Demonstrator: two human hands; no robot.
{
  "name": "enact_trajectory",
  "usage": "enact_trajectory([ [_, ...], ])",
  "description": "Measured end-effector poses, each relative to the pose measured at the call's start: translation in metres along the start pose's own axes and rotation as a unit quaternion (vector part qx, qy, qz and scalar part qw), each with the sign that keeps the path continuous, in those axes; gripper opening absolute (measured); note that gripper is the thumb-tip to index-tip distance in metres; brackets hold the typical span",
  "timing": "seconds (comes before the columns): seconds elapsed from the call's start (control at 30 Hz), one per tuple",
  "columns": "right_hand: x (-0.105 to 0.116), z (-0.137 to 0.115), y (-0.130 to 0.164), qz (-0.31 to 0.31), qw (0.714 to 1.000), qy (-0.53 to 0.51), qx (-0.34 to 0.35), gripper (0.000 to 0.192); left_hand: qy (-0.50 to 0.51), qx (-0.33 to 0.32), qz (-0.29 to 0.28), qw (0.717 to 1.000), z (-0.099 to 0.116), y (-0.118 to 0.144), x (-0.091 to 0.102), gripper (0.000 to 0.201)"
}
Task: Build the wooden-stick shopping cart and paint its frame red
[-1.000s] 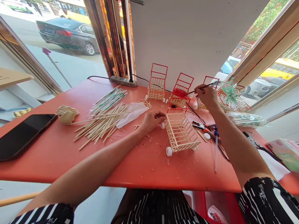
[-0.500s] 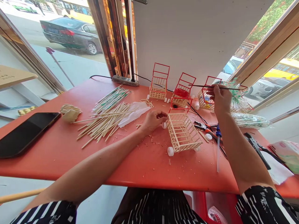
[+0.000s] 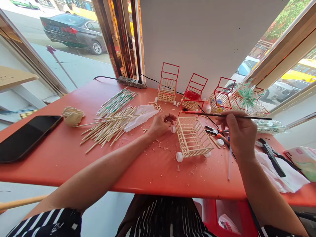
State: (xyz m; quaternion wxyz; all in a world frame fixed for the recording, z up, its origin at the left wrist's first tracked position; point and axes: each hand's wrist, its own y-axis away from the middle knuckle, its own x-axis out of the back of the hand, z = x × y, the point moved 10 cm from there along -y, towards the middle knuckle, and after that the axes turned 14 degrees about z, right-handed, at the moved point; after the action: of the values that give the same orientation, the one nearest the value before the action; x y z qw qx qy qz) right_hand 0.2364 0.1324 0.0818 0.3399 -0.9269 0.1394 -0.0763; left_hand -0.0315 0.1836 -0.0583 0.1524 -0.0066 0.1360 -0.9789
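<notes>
A miniature shopping cart (image 3: pixel 195 136) made of thin wooden sticks stands on the table in front of me, on white round wheels. Its handle frame (image 3: pixel 181 107) at the back is red. My left hand (image 3: pixel 161 124) is at the cart's back left corner, with curled fingers gripping it just above a wheel. My right hand (image 3: pixel 239 130) pinches a thin dark paintbrush (image 3: pixel 256 117), held level. The brush's tip end lies along the lower part of the red handle.
Similar red-handled carts (image 3: pixel 168 90) stand along the wall. Loose wooden sticks (image 3: pixel 108 128) and wrapped bundles (image 3: pixel 117 102) lie left, near a phone (image 3: pixel 29 138). Pliers (image 3: pixel 214 131), a black tool (image 3: pixel 273 158) and tissue (image 3: pixel 283 184) are on the right. A power strip (image 3: pixel 132 82) sits at the back.
My right hand has come down and closer with the paintbrush, bringing its tip end from above the carts to the near cart's red handle. My left hand stays at the cart's corner.
</notes>
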Motion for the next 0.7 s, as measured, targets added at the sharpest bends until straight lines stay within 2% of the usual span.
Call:
enact_trajectory([
  [0.1, -0.014, -0.002, 0.011, -0.030, 0.999, 0.014, 0.021, 0.019, -0.001, -0.003, 0.044, 0.999, 0.009, -0.001, 0.010, 0.037],
  [0.2, -0.022, 0.000, 0.017, -0.049, 0.999, 0.013, 0.013, 0.021, -0.010, -0.002, 0.062, 0.998, 0.016, -0.001, 0.016, 0.035],
  [0.37, -0.025, 0.005, 0.021, -0.050, 0.999, 0.018, 0.000, 0.021, -0.013, 0.003, 0.055, 0.998, 0.022, 0.002, 0.016, 0.035],
  [0.7, -0.026, -0.011, 0.029, -0.047, 0.997, 0.029, 0.062, 0.012, -0.017, -0.017, 0.049, 0.999, 0.014, 0.000, 0.014, 0.037],
])
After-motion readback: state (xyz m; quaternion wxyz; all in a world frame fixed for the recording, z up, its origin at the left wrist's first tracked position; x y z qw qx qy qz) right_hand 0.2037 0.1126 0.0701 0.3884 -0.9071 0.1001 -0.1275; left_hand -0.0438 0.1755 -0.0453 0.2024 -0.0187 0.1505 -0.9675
